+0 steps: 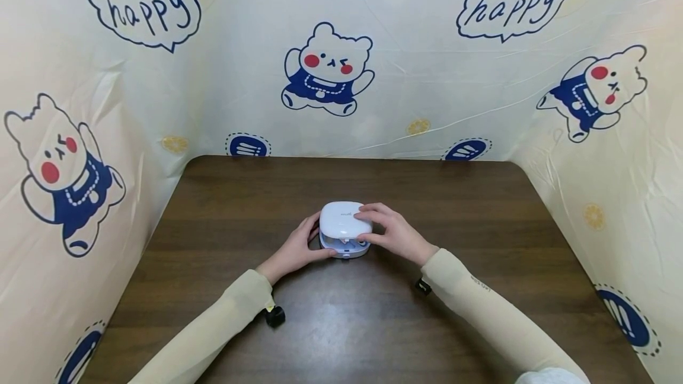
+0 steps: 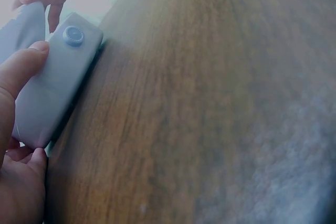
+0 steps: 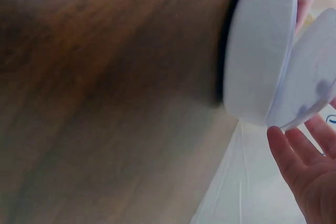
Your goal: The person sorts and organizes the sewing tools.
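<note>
A small white case with rounded corners stands on the table, its hinged lid (image 1: pixel 341 218) tilted partway up from the pale base (image 1: pixel 349 253). My left hand (image 1: pixel 296 250) grips the base from the left, thumb along the front and fingers round the side. On the right, my right hand (image 1: pixel 397 233) holds the lid by its edge, fingers on top and thumb at the front. A round button (image 2: pixel 73 35) shows on the base's front in the left wrist view. Through the gap a light blue interior shows; its contents are too small to tell.
The dark brown wooden table (image 1: pixel 341 325) extends around the case on every side. Behind it and at both sides hangs a pale cloth (image 1: pixel 405 76) printed with bears and "happy" bubbles. A black device (image 1: pixel 275 316) sits at the left wrist.
</note>
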The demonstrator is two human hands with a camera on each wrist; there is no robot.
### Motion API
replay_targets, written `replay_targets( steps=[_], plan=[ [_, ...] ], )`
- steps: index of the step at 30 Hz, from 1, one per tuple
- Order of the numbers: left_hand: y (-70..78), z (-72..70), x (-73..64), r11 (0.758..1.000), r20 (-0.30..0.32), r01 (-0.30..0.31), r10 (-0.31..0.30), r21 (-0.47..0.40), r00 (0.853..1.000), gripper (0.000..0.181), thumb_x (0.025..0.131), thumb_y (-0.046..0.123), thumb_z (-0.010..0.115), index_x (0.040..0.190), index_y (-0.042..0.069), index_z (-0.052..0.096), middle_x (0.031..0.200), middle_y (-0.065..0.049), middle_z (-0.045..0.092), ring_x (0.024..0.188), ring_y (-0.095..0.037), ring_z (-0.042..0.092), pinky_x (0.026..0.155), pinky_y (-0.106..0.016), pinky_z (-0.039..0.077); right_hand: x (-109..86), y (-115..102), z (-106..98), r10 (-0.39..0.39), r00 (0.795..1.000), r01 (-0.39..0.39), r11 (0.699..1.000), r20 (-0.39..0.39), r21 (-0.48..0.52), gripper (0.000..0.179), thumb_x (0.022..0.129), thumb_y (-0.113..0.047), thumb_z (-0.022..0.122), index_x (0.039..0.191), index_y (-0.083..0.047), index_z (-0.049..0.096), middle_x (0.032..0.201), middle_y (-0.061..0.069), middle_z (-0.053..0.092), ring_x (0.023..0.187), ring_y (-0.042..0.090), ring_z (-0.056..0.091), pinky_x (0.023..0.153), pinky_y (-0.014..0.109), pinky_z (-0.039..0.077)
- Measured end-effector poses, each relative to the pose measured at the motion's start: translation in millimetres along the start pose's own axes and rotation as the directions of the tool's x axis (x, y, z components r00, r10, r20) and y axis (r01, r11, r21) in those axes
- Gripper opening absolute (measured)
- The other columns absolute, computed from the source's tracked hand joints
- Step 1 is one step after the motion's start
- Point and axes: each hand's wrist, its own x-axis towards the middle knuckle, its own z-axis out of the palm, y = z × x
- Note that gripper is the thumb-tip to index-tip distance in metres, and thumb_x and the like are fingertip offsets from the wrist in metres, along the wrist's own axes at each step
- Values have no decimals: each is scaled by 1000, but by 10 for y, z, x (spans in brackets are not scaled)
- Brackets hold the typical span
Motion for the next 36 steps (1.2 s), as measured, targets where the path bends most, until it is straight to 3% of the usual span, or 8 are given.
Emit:
replay_targets(
  steps=[15,26,36],
  plan=[
    [-35,0,5,1000,13,25,-25,-1,1000,107,85,29,90,164,5,22,166,-22,27,151,-31,38,119,-39,37,-96,-2,89,-22,1000,24,993,18,-118,51,92,-35,80,140,-21,67,148,7,54,136,26,53,111,44,50],
    [-76,4,19,1000,1,3,-3,-17,1000,105,84,25,91,163,5,25,165,-22,28,150,-32,40,119,-41,38,-118,-3,149,-145,989,143,962,8,-232,48,91,-30,83,135,-16,70,144,11,57,134,28,53,110,45,50],
    [-27,-13,0,1000,10,8,-8,-22,1000,106,84,25,90,164,3,23,166,-23,26,150,-33,40,119,-39,38,-119,-3,167,-151,988,148,960,6,-238,46,92,-29,82,134,-15,70,143,12,57,133,28,53,111,45,49]
  ],
)
